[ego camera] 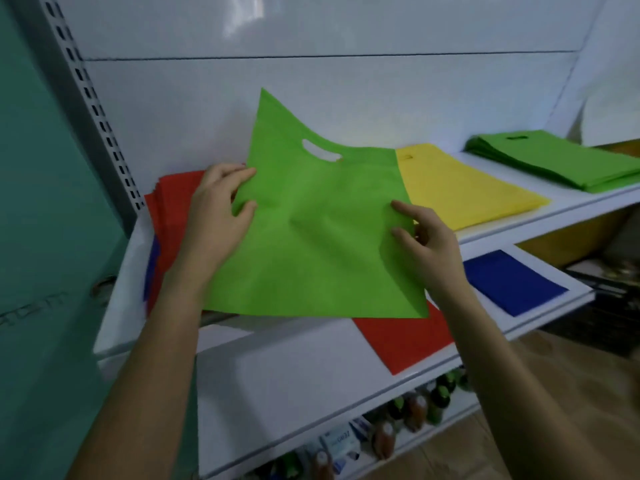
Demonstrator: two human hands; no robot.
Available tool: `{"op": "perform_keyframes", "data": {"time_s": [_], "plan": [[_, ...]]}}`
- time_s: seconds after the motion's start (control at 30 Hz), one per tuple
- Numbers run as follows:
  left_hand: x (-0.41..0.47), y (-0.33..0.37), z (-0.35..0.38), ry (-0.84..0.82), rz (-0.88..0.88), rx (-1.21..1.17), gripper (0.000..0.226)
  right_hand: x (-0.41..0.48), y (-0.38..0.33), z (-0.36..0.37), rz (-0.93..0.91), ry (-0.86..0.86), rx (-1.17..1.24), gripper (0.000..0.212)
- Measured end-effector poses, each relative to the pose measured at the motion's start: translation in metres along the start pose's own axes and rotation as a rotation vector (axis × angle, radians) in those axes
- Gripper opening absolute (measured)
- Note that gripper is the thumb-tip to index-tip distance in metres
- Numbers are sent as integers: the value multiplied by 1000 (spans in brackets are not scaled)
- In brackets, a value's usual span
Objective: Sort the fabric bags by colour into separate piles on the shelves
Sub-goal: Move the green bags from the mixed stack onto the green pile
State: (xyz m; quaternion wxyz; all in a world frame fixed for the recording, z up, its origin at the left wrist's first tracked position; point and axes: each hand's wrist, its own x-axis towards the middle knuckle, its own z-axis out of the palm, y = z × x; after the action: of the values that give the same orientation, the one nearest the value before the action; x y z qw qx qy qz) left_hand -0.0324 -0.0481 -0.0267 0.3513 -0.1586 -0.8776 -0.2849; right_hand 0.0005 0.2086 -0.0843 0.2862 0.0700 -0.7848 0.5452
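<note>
A green fabric bag (318,233) with a cut-out handle is held up over the shelves, its far corner sticking upward. My left hand (218,209) pinches its left edge, thumb on top. My right hand (424,240) pinches its right edge. Under and behind the bag, on the upper shelf (519,230), lies a mixed stack showing red (169,199) with a blue edge (152,265). A yellow pile (460,188) and a green pile (561,161) lie further right on that shelf. On the lower shelf (294,368) lie a red bag (408,337) and a blue bag (512,282).
A teal panel (45,237) and a slotted white upright (93,105) stand at the left. White back panels rise behind the shelves. Bottles and packets (408,417) fill the shelf below. Wooden floor shows at the bottom right.
</note>
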Motion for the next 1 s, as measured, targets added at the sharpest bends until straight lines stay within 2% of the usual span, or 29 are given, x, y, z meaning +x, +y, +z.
{"op": "perform_keyframes", "data": {"time_s": [0.27, 0.5, 0.77, 1.0], "plan": [[-71, 94, 77, -84, 104, -260, 46, -107, 51, -106, 239, 159, -56, 39], [-138, 191, 184, -219, 15, -384, 44, -173, 118, -221, 378, 258, -182, 36], [-202, 330, 302, -398, -99, -398, 44, -217, 193, -373, 590, 247, -330, 38], [-206, 420, 380, -532, -63, -474, 45, -218, 224, -484, 657, 318, -449, 44]]}}
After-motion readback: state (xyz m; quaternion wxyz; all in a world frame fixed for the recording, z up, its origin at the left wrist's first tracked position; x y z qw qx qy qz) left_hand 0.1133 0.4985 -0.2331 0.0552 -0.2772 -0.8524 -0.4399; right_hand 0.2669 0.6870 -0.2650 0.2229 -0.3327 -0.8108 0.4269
